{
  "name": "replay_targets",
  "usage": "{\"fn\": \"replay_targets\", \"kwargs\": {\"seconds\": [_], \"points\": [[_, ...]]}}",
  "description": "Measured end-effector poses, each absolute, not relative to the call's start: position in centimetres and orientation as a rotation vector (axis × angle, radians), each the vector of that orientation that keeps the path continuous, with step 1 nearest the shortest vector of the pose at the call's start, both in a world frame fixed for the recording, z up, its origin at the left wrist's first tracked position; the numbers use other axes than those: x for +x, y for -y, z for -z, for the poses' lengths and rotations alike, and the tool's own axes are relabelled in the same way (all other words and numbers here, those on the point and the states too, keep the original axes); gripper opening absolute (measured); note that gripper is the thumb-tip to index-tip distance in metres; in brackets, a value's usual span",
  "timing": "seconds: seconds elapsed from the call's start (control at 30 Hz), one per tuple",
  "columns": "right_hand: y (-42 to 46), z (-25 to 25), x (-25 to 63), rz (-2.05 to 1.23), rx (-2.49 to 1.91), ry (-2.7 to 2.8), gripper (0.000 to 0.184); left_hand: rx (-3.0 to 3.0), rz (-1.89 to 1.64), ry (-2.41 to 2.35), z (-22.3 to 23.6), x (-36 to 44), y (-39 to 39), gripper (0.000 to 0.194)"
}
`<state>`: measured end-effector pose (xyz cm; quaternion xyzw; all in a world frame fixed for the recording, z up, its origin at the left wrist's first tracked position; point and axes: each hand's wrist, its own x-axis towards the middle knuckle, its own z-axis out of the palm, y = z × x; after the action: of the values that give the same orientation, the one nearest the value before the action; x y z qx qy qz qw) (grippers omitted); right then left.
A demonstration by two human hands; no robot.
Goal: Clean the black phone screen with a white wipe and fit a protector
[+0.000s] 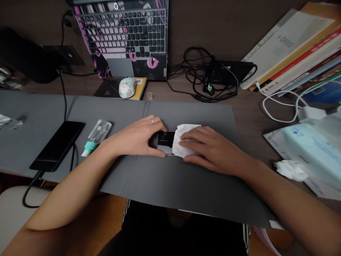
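Observation:
A small black glossy device (165, 141) lies flat on the grey mat (170, 177) in the middle of the desk. My left hand (137, 137) grips its left end, fingers curled round the edges. My right hand (206, 147) presses a white wipe (182, 137) flat onto the device's right part, fingers stretched out over the wipe.
Left on the mat lie a black phone (57, 145) with a cable and a small clear spray bottle (97, 137). Behind are a laptop (122, 33), a mouse (127, 87), tangled black cables (210, 76) and stacked books (298, 49). A crumpled tissue (290, 170) lies right.

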<state>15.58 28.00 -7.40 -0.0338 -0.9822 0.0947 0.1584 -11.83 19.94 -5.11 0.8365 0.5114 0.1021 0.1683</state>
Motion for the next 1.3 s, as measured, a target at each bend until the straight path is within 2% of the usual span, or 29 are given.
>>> {"fn": "replay_targets", "kwargs": {"seconds": [0.1, 0.27, 0.4, 0.57, 0.7, 0.83, 1.03, 1.2, 1.3], "points": [[-27.67, 7.46, 15.39, -0.279, 0.005, 2.854, 0.055, 2.387, -0.284, -1.448, 5.21, -11.9, -20.0, 0.061], [-27.37, 7.5, 15.06, -0.168, -0.081, 2.861, 0.056, 2.383, -0.281, -1.456, 5.36, -11.99, -20.02, 0.064], [-27.17, 7.43, 14.92, -0.193, 0.013, 2.896, 0.064, 2.386, -0.302, -1.437, 5.34, -11.92, -19.98, 0.062], [-27.35, 7.51, 14.85, -0.204, -0.02, 2.866, 0.057, 2.399, -0.315, -1.434, 5.32, -11.91, -19.94, 0.063], [-27.32, 7.54, 14.77, -0.206, 0.027, 2.878, 0.063, 2.4, -0.315, -1.428, 5.34, -11.98, -19.97, 0.062], [-27.45, 7.68, 14.68, -0.217, -0.028, 2.869, 0.055, 2.399, -0.306, -1.43, 5.38, -12.03, -20.05, 0.063], [-27.49, 7.63, 14.84, -0.274, 0.014, 2.946, 0.062, 2.403, -0.343, -1.403, 5.46, -11.81, -20.07, 0.059], [-27.52, 7.23, 15.1, -0.265, -0.045, 2.945, 0.07, 2.384, -0.384, -1.436, 5.66, -11.49, -19.96, 0.063], [-27.46, 6.93, 15.17, -0.275, -0.078, 2.942, 0.065, 2.357, -0.401, -1.439, 5.88, -11.36, -19.94, 0.066]]}}
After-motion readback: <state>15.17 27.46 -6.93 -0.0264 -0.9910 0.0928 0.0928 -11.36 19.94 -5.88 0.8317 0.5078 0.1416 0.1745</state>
